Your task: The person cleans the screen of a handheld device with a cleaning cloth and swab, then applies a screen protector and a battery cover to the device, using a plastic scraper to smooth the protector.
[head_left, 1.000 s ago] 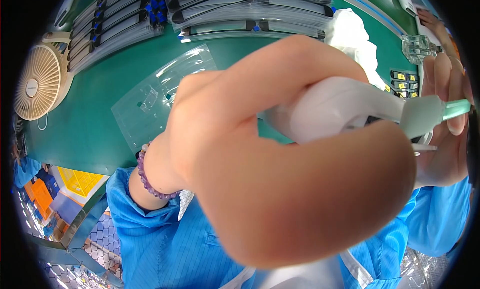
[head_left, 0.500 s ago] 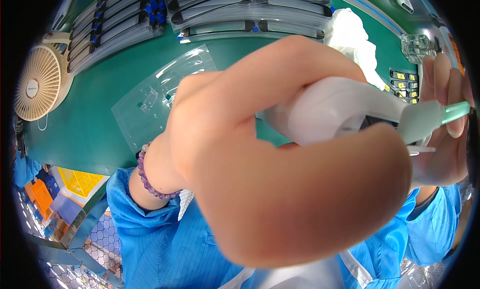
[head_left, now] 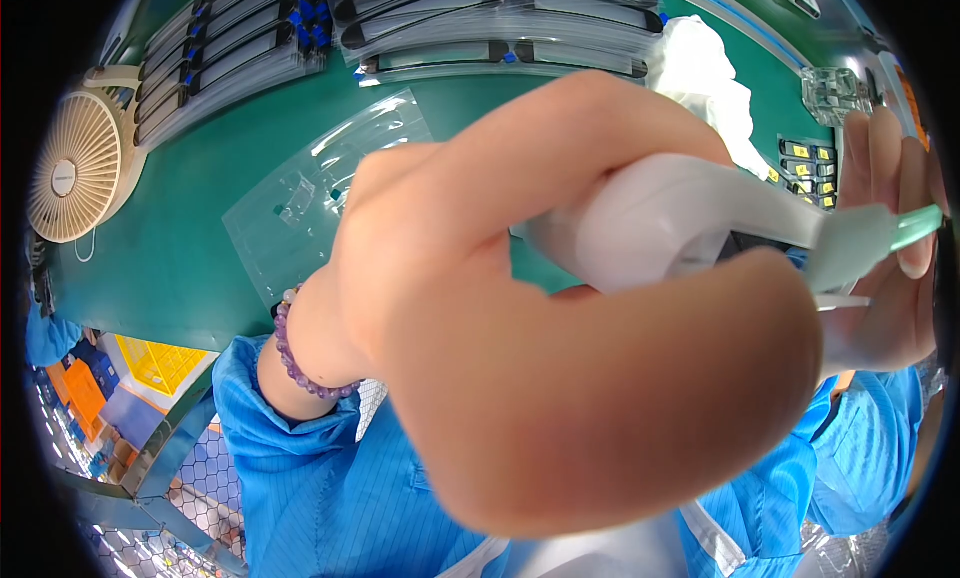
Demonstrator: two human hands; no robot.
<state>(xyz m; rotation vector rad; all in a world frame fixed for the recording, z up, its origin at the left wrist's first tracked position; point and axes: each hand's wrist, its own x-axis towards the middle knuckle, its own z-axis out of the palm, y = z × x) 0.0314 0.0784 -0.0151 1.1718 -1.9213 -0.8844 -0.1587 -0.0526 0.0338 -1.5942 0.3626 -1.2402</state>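
Note:
My left hand [head_left: 430, 268], with a purple bead bracelet [head_left: 300, 353] at the wrist, fills the middle of the head view, close to the camera and partly blurred. Its fingers are wrapped round a white plastic hand-held device [head_left: 650, 218]; the grip hides much of the device, so its exact kind cannot be told. Toward the right, the device has a dark panel, a translucent white end piece [head_left: 850, 246] and a pale green tip [head_left: 917, 226]. Behind that tip, at the right edge, is my right hand [head_left: 885, 323], open with fingers stretched upward. Whether the tip touches it cannot be told.
Clear plastic bags [head_left: 300, 193] lie on the green table [head_left: 190, 268]. Stacks of bagged black-edged parts [head_left: 430, 53] line the back. A beige fan [head_left: 85, 168] stands left, a white cloth [head_left: 695, 78] back right, near a clear glass block [head_left: 832, 96] and small yellow-labelled black pieces [head_left: 808, 168].
The device's end piece and green tip have shifted slightly right against the right hand behind them. My left hand keeps its grip, almost unmoved.

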